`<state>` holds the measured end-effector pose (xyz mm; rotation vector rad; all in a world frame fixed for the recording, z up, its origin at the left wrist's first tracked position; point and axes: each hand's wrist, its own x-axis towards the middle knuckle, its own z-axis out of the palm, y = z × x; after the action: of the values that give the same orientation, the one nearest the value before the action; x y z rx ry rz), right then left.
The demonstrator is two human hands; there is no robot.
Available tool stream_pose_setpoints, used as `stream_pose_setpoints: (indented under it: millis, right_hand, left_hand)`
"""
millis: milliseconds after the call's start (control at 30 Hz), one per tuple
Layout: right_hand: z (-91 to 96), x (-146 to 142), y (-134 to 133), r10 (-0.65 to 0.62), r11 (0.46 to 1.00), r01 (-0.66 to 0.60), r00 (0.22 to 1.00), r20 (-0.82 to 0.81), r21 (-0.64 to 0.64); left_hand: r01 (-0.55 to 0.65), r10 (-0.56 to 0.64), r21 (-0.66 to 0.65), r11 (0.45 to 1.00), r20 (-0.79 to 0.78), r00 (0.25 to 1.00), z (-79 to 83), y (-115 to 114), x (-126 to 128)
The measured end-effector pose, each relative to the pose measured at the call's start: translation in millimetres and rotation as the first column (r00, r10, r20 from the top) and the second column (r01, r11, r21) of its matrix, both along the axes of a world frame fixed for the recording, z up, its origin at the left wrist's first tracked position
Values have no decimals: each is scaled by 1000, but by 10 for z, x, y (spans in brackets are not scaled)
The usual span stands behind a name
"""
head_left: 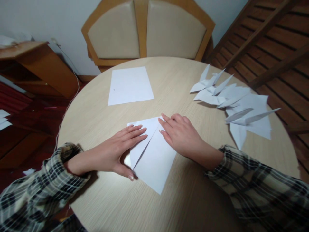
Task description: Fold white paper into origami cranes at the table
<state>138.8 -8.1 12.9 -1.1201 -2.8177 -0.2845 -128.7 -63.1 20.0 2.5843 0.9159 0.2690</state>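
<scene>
A white sheet of paper (156, 161) lies on the table in front of me, with one side folded over into a slanting flap (151, 124). My left hand (120, 143) rests on the flap's left part, its fingers stretched out and the thumb spread away by the lower left corner of the fold. At the upper corner of the fold, my right hand (181, 135) has its fingertips on the paper edge. Its other fingers are curled, and the thumb lies lower on the sheet.
Another flat white sheet (130, 85) with a small dark spot lies farther back on the round wooden table (169, 79). Several folded paper cranes (214, 91) stand at the right, some on more white paper (262, 120). A chair (142, 32) stands behind the table.
</scene>
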Motion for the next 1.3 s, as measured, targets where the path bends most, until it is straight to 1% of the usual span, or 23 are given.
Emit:
stream_pose_setpoints:
  millis: [67, 100, 133, 167, 233, 267, 333, 500, 700, 900, 1100, 1300]
  right_hand:
    - [1, -2, 1, -3, 1000, 3, 1000, 2, -5]
    - [2, -3, 2, -5, 1000, 5, 1000, 2, -7]
    - [1, -3, 3, -6, 1000, 6, 1000, 1, -10]
    - [0, -4, 4, -7, 1000, 7, 1000, 1, -12]
    - [-3, -4, 5, -8, 1000, 8, 1000, 3, -14]
    - [-4, -4, 5, -10, 1000, 10, 1000, 4, -14]
    - [-4, -7, 3, -13, 1000, 13, 1000, 5, -13]
    - [4, -15, -1, -8, 1000, 8, 1000, 8, -19]
    - [2, -12, 5, -12, 1000, 12, 1000, 1, -21]
    - [-4, -1, 5, -5, 1000, 5, 1000, -1, -8]
    - [-13, -2, 9, 3, 1000, -3, 1000, -3, -5]
    - [3, -2, -3, -9, 1000, 9, 1000, 5, -7]
  left_hand:
    - [-13, 13, -17, 1000, 27, 1000, 51, -8, 10]
    - [-32, 33, -19, 999, 32, 999, 70, -16, 18]
    - [-79, 80, -3, 997, 31, 996, 83, -27, 26]
    - [-145, 143, 41, 989, 31, 989, 87, -41, 35]
    - [-273, 272, 142, 952, 28, 962, 74, -72, 51]
    - [-316, 317, 180, 931, 26, 948, 59, -87, 57]
    - [-355, 360, 217, 910, 14, 933, 27, -113, 61]
    - [-342, 361, 215, 915, -54, 931, -19, -143, 35]
    - [-325, 358, 209, 922, -145, 922, -27, -144, 12]
    - [-336, 359, 161, 928, -145, 922, -32, -151, 8]
    - [-308, 337, 194, 931, -141, 931, -59, -175, -18]
    - [-271, 307, 214, 938, -157, 939, -38, -130, -39]
